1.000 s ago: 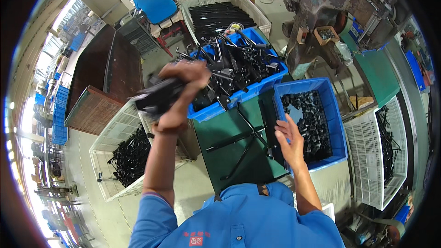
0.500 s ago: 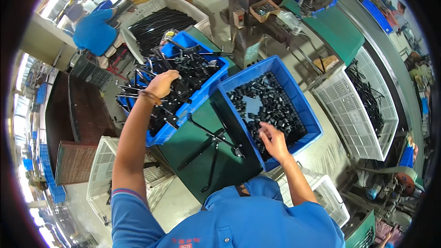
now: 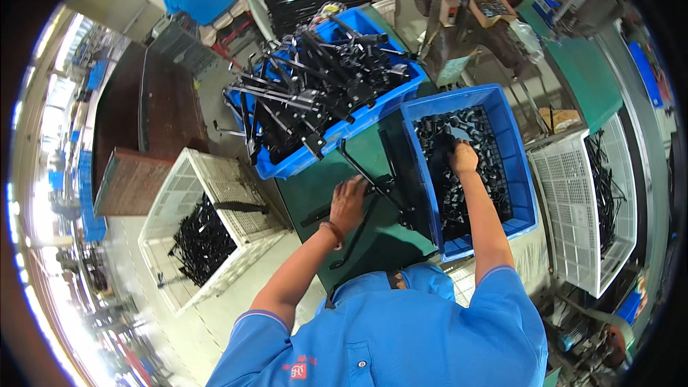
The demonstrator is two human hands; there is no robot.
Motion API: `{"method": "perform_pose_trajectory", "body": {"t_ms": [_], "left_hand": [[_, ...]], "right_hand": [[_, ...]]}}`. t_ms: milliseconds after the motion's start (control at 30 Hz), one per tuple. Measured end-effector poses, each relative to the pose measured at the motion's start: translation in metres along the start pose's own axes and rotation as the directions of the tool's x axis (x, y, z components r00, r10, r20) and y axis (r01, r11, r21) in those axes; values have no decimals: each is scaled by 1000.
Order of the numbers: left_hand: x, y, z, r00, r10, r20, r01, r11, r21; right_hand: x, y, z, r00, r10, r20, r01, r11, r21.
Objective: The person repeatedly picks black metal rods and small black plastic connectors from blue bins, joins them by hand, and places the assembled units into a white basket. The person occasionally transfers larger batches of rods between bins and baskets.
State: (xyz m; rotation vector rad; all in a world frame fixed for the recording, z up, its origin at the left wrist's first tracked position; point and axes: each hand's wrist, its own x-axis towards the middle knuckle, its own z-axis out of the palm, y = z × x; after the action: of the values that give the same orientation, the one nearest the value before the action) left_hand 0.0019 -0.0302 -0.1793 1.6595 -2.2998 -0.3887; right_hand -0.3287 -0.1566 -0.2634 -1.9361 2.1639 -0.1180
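Your right hand [image 3: 464, 159], small black parts [image 3: 448, 199]: pick singly.
Left hand [image 3: 348, 204] at black rods [image 3: 385, 185]: steady them; both grips unclear.

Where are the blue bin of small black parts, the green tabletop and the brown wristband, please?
Blue bin of small black parts [image 3: 508, 161]: head view, right inner wall.
Green tabletop [image 3: 308, 190]: head view, bare left part.
Brown wristband [image 3: 333, 233]: head view, outer face.

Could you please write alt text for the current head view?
A person's right hand is inside a blue bin of small black parts; the left hand is over black rods on a green table. A second blue bin holds longer black parts.
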Motion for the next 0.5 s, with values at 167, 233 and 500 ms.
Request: {"method": "perform_pose_trajectory", "body": {"t_ms": [167,233,500], "left_hand": [[24,25,45,878,477,45,-479,873,88],[27,23,72,797,592,119,-604,774,190],[58,27,67,638,689,343,-715,696,-67]], "right_hand": [[-60,-9,-25,987,127,-95,-70,887,457],[-82,-8,-32,989,146,2,-105,706,701],[-161,-23,-109,985,64,162,-173,245,954]]}}
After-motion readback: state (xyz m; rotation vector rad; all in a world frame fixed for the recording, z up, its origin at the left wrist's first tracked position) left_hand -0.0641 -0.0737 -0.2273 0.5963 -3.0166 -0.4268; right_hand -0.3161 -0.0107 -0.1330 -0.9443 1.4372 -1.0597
